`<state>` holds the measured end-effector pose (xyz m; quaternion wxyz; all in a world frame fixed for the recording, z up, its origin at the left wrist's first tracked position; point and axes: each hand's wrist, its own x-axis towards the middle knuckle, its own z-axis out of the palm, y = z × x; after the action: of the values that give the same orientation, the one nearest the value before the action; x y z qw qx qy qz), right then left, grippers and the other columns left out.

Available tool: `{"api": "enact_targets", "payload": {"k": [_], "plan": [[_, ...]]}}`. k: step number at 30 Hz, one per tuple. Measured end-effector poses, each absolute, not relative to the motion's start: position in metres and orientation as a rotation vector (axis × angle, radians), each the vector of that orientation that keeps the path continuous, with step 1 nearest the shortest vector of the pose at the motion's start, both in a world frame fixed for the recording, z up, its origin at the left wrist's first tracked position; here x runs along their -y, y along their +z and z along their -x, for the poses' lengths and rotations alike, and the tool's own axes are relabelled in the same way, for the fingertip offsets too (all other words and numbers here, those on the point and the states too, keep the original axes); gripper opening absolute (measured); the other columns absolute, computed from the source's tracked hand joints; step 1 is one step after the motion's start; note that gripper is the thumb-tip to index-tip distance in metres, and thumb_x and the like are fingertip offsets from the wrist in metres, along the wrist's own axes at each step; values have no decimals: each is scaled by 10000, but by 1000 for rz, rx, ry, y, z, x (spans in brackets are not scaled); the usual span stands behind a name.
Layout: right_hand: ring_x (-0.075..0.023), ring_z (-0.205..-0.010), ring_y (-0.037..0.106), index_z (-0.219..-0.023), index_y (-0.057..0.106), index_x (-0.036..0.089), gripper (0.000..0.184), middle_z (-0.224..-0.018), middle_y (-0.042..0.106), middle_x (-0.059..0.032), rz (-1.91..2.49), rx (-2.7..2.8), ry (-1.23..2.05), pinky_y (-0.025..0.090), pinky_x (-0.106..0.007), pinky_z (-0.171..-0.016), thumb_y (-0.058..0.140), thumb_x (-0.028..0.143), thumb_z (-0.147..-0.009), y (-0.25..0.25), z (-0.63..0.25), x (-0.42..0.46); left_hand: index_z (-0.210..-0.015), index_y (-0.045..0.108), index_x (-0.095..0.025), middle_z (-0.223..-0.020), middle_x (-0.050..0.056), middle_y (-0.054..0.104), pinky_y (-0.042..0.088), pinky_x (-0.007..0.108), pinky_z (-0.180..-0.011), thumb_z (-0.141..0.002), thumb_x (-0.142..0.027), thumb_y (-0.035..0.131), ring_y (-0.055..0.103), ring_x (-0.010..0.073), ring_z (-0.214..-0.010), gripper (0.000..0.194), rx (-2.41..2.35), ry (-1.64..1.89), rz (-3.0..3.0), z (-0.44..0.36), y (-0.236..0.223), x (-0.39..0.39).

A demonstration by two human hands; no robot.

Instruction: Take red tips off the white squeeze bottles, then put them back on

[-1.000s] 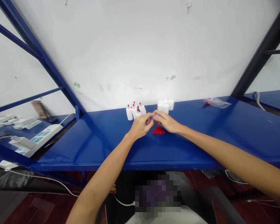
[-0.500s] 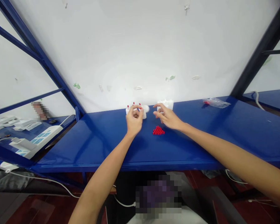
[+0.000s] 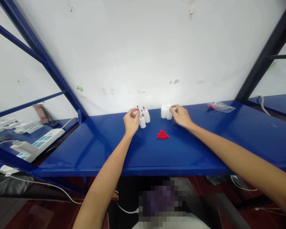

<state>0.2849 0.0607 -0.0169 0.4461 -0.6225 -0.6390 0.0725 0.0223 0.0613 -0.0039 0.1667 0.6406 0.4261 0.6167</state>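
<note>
Small white bottles with red caps (image 3: pixel 145 117) stand in a cluster near the back wall. My left hand (image 3: pixel 131 121) is among them, its fingers curled round one capped bottle. To the right stand several white bottles without caps (image 3: pixel 166 112). My right hand (image 3: pixel 181 116) reaches them, thumb and fingers pinching one of these bottles. A little pile of loose red caps (image 3: pixel 162 135) lies on the blue table (image 3: pixel 205 143) between my hands, closer to me.
A clear plastic bag (image 3: pixel 221 106) lies at the back right of the table. On a lower shelf to the left rest a white power strip (image 3: pixel 37 143) and cables. Blue and black frame posts rise on either side against the white wall.
My hands were together over the red caps. They have parted: the left went to the capped cluster with a bottle, the right reached back to the uncapped bottles.
</note>
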Motion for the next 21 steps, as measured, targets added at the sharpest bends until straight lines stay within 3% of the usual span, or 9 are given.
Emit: {"api": "enact_targets", "payload": {"k": [8,15,19,21], "plan": [[-198,-684,559,-890,601,201,219,-722,625,-31,1583,1663,243,370,-312,-659,540,400,-820,-12,-273,-51,-989,723,-152,-535,-63,403,338,225,-573,-865,-412,598,385,91,-520,314,-1282,1630,-1887,-24,-7,-63],[-168,-607,489,-879,628,200,270,-637,530,9,1426,1843,319,357,-310,-642,559,450,-805,-12,-268,-44,-1009,672,-165,-532,-75,353,321,228,-564,-906,-376,524,361,91,-499,278,-1257,1629,-2118,-27,-3,-44],[-177,-737,519,-837,576,185,280,-860,582,-44,1237,1900,311,398,-315,-716,609,451,-753,-19,-266,-47,-867,658,-174,-560,-51,455,310,241,-571,-899,-331,514,413,93,-515,216,-996,997,-2600,-35,-3,-27],[-178,-742,515,-850,559,188,271,-865,595,-39,1234,1939,371,391,-311,-705,607,434,-748,-21,-264,-46,-837,637,-179,-599,-34,522,297,250,-570,-905,-383,515,454,106,-542,247,-947,703,-2727,-38,-4,-22]]}}
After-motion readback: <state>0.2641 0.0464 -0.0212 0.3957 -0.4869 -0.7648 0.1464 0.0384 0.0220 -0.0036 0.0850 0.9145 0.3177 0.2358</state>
